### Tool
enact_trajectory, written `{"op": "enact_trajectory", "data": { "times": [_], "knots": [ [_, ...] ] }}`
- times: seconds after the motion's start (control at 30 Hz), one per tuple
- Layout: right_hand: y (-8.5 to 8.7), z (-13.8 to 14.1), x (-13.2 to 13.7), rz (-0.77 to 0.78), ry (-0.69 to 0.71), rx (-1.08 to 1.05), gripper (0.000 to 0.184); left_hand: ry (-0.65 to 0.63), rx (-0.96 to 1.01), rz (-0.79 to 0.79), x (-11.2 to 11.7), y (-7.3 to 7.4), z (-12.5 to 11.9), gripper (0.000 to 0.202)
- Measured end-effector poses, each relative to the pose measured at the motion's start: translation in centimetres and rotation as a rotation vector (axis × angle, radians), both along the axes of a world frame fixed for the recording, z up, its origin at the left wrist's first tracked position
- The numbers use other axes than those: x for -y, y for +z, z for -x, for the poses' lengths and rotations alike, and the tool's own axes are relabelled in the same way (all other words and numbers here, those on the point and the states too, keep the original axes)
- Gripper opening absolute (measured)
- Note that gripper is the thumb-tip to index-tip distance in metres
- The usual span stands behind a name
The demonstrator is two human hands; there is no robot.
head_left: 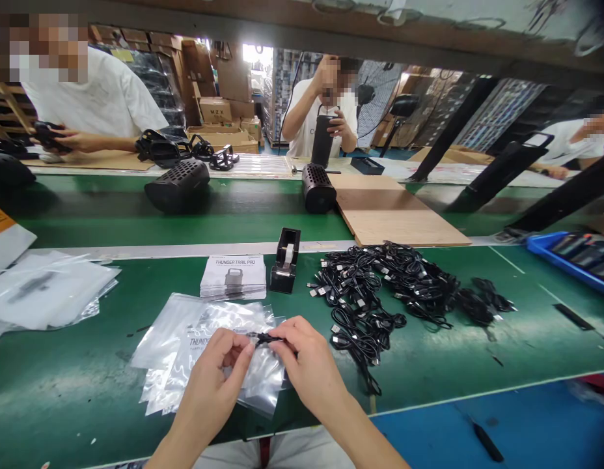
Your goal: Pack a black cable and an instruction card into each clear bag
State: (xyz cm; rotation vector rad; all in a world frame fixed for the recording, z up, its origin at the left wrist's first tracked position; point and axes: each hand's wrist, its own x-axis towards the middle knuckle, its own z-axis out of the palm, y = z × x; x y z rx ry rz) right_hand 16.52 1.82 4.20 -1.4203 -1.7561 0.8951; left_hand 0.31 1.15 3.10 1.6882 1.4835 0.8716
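Over a stack of clear plastic bags (160,332), my left hand (221,368) and my right hand (309,358) meet with their fingertips almost touching. Both pinch a short dark stretch of black cable (265,338) between thumb and fingers; most of it is hidden by the fingers. Printed leaflets show through some of the bags. A stack of "Thunder Trail Pro" leaflets (232,277) lies just beyond the bags, with a black tape dispenser (285,260) beside it. To the right of my right hand spreads a pile of coiled black USB cables (360,280).
More plastic bags (48,290) lie at the left. Black speakers (178,185) and a wooden board (399,208) rest on the green belt ahead. A blue bin (565,257) stands at the right. Co-workers sit across; one holds a black speaker (322,140).
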Motion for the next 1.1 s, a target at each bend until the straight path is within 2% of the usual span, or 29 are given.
{"op": "enact_trajectory", "data": {
  "times": [0.1,0.2,0.27,0.4,0.5,0.57,0.63,0.7,0.77,0.83,0.9,1.0,1.1],
  "knots": [
    [1.3,1.1,0.0,-0.025,0.110,-0.074,0.027,-0.007,-0.023,-0.092,-0.1,0.9,0.1,0.017],
    [3.2,1.8,-0.4,0.045,0.246,-0.109,0.029,0.073,0.010,-0.129,-0.3,2.4,0.7,0.016],
    [4.5,2.2,-1.0,0.038,0.322,-0.055,0.030,0.141,0.076,-0.106,-0.5,3.7,1.2,0.016],
    [7.1,3.0,-2.8,-0.187,0.471,0.144,0.015,0.206,0.225,-0.124,-1.0,5.4,2.7,0.022],
    [9.8,3.2,-4.0,-0.317,0.561,0.179,0.011,0.209,0.378,-0.211,-1.6,5.3,3.9,0.037],
    [11.8,2.9,-4.3,-0.338,0.640,0.182,0.011,0.116,0.498,-0.156,-2.1,4.9,4.4,0.067],
    [13.6,2.6,-4.3,-0.320,0.749,0.199,0.012,-0.045,0.556,0.010,-2.4,4.6,4.4,0.087],
    [14.8,2.1,-4.1,-0.297,0.854,0.239,0.011,-0.227,0.574,0.188,-2.3,4.6,4.0,0.079],
    [15.3,1.4,-3.9,-0.279,0.909,0.321,0.010,-0.369,0.617,0.295,-2.0,4.7,3.2,0.056],
    [15.2,0.6,-3.5,-0.273,0.881,0.442,0.015,-0.397,0.678,0.322,-1.5,4.7,2.4,0.034],
    [14.9,-0.4,-3.2,-0.266,0.792,0.558,0.015,-0.328,0.685,0.315,-1.2,4.6,1.9,0.022],
    [14.4,-1.7,-2.8,-0.247,0.647,0.636,0.014,-0.199,0.565,0.279,-1.1,4.1,1.8,0.014],
    [13.3,-2.6,-2.6,-0.216,0.510,0.530,0.016,-0.096,0.463,0.201,-1.2,3.7,2.1,0.016]
  ]
}}
